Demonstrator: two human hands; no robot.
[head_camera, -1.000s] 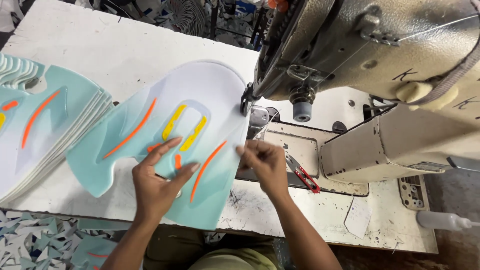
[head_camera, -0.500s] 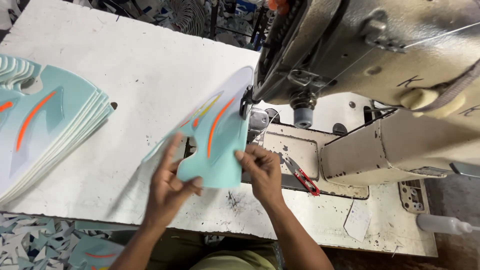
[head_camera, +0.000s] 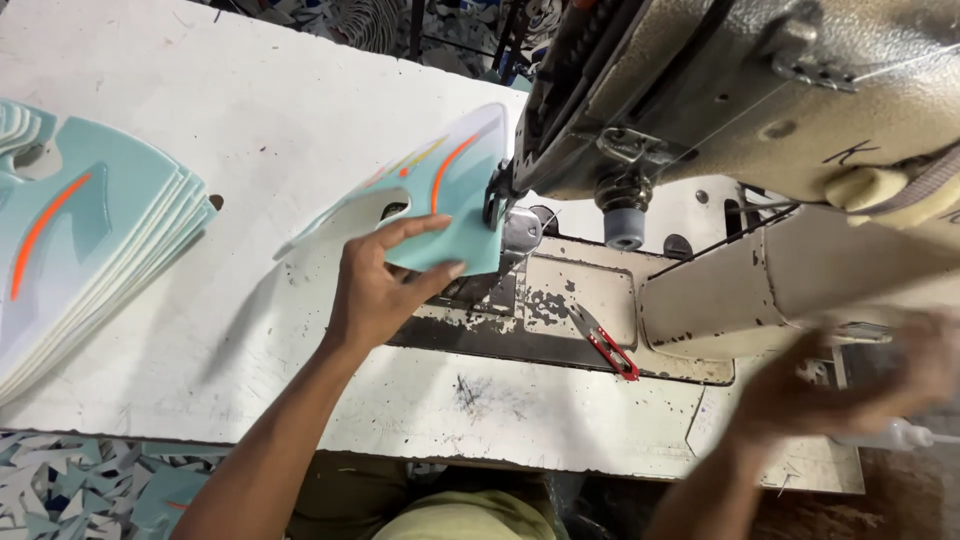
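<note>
Right hand: your right hand (head_camera: 850, 385) is nearest you at the counter's right edge, blurred; you cannot tell whether its fingers are apart or together, or whether it touches anything.
Bottle: a small white bottle (head_camera: 905, 434) lies just beside that hand, partly hidden behind it.
Left hand: your left hand (head_camera: 385, 285) is clamped on the lower edge of the pale blue cut piece (head_camera: 440, 205), fingers spread over its face, thumb beneath.
Cut piece: it stands tilted up off the counter (head_camera: 280, 120), orange and yellow stripes showing, its right edge against the needle area of the sewing machine (head_camera: 760, 110).
Snips: red-handled thread snips (head_camera: 605, 342) lie on the machine bed (head_camera: 560, 300), between your two hands and apart from both.
In the way: the machine's head overhangs the bed and hides the spot where the piece meets the foot.
Stack: a stack of matching blue pieces (head_camera: 80, 250) rests on the counter's left side, well apart from your left hand.
Floor: offcuts (head_camera: 70, 490) litter the floor under the counter's near left edge.
</note>
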